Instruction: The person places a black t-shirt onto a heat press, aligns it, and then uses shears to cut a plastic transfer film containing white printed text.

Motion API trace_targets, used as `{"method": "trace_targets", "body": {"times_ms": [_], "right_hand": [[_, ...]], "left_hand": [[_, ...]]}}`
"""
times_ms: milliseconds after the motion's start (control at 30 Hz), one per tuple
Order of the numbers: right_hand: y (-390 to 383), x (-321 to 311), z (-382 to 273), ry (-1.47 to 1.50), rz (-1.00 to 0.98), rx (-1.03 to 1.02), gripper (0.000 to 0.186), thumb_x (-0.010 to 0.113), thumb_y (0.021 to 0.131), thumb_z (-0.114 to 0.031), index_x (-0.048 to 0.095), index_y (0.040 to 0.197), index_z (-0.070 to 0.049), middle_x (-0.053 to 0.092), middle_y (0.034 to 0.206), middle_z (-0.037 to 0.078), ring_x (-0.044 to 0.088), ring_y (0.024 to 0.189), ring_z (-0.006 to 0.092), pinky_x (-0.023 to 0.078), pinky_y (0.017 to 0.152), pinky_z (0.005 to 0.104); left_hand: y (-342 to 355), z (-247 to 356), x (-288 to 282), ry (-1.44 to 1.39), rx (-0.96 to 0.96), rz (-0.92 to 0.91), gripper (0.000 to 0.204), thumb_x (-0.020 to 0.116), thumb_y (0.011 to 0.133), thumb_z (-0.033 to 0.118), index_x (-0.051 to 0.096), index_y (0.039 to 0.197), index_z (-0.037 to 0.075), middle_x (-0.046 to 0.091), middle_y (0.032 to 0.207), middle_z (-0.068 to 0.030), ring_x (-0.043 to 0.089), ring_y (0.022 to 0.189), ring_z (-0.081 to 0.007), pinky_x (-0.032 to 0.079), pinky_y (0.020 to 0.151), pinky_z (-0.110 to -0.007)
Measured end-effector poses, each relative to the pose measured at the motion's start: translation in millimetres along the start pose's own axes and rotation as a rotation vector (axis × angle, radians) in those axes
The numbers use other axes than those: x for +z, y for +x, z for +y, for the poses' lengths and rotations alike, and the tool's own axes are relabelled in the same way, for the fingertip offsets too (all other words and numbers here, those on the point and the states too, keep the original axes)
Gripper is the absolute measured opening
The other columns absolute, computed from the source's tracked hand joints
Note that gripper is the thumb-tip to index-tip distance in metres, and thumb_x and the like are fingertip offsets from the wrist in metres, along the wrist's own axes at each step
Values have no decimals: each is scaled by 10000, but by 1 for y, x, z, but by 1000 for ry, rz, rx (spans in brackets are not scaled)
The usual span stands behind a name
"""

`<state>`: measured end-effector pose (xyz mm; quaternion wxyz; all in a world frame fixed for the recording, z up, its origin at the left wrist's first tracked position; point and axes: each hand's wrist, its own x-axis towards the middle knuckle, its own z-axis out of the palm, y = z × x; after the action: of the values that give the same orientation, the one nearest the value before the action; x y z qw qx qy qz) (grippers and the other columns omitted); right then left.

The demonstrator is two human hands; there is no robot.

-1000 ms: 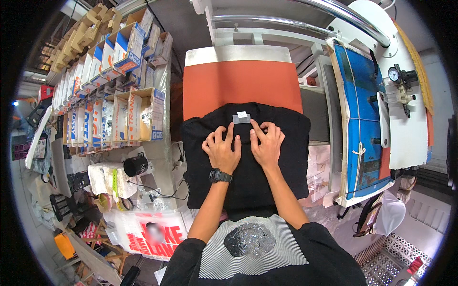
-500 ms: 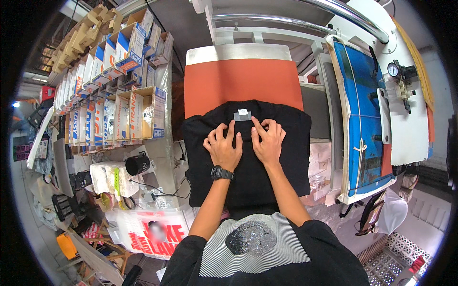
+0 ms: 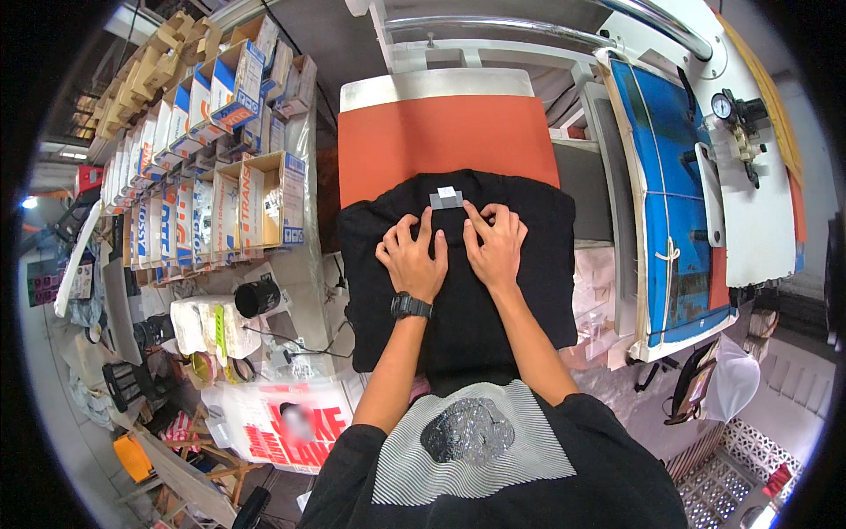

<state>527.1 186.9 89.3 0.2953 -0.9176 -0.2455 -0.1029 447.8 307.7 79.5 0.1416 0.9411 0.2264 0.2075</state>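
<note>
A black garment (image 3: 467, 331), most likely a T-shirt, lies spread on the orange-red pad (image 3: 445, 141) of a press. Near its far edge, by the neckline, is a small clear film piece (image 3: 447, 202) with a white tag (image 3: 446, 191) at its top. My left hand (image 3: 416, 262) rests on the cloth, fingers apart, its index fingertip at the film's near left corner. On the other side my right hand (image 3: 493, 251) is likewise spread, its index fingertip at the film's right edge. Neither hand grasps anything. A dark watch (image 3: 411, 305) is on my left wrist.
Cardboard compartments (image 3: 225, 198) stand at the left, above a black cylinder (image 3: 257, 298) and a printed plastic bag (image 3: 286, 428). To the right are a blue padded panel (image 3: 665, 203) tied with string and a pressure gauge (image 3: 723, 107). Metal bars (image 3: 502, 26) cross behind the pad.
The whole scene sits slightly higher in the picture now. Both hands keep their places beside the film, with no clear movement against the garment.
</note>
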Motion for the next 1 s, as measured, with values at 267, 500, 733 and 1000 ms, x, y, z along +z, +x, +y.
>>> {"method": "trace_targets", "body": {"times_ms": [267, 500, 733, 1000], "right_hand": [[-2, -14, 8, 224, 27, 79, 279, 598, 929, -203, 713, 1170, -123, 595, 1019, 63, 560, 979, 229, 376, 923, 399], [-19, -176, -8, 453, 130, -20, 206, 605, 911, -22, 709, 1089, -32, 694, 975, 129, 675, 891, 250, 522, 788, 341], [-69, -356, 156, -361, 686, 373, 306, 529, 996, -232, 647, 1198, -36, 610, 1174, 160, 589, 1054, 301, 471, 911, 405], [-90, -406, 254, -787, 169, 397, 432, 448, 1024, -373, 537, 1367, -126, 501, 1398, 129, 400, 1345, 332, 292, 1086, 546]], "left_hand": [[1, 3, 0, -32, -14, -12, 431, 623, 907, 311, 621, 1316, 174, 558, 1177, -79, 485, 1135, -286, 321, 976, -492], [-1, -2, 1, -37, -10, 29, 459, 609, 906, 331, 601, 1333, 161, 556, 1184, -74, 492, 1138, -281, 325, 977, -490], [0, -5, -4, -149, -18, 68, 582, 635, 900, 272, 484, 1446, 142, 526, 1200, -102, 486, 1127, -288, 331, 985, -479], [-20, -57, -97, -299, 64, 133, 614, 611, 844, 44, 459, 1438, 64, 569, 1048, -158, 561, 962, -319, 447, 893, -423]]}}
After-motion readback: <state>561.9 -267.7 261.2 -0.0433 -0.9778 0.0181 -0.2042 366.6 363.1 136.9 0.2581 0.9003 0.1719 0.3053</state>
